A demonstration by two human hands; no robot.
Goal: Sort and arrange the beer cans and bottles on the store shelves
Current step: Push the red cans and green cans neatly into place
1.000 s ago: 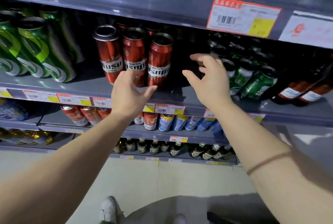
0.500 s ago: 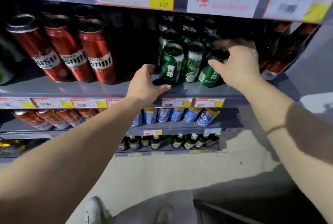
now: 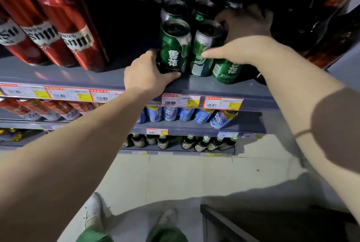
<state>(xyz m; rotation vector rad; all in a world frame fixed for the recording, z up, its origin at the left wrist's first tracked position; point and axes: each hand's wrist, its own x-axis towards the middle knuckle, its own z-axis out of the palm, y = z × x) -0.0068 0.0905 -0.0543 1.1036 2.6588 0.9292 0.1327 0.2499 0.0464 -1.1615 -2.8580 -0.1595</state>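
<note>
— What have your hands got hold of?

— My left hand (image 3: 148, 74) is wrapped round the base of the front green can (image 3: 174, 46), thumb under its lower rim, fingers curled behind it. That can stands upright at the front edge of the grey shelf (image 3: 224, 87), its white characters facing me.

— And the right?

— My right hand (image 3: 241, 46) is closed over the middle green can (image 3: 204, 54) just beside the first, thumb across its face, fingers reaching back into the dark over the cans behind. A third green can (image 3: 226, 72) leans below my wrist, touching the middle one.

— What sits around them?

— More green cans (image 3: 173, 10) run in rows towards the back of the shelf. Well apart to the left, tall red cans (image 3: 68, 27) stand along the same shelf. Dark bottles (image 3: 331, 27) fill the right end. Price tags (image 3: 181, 101) line the front lip. The shelf below carries blue cans (image 3: 194, 114), and the lowest one small bottles (image 3: 194, 142).
</note>
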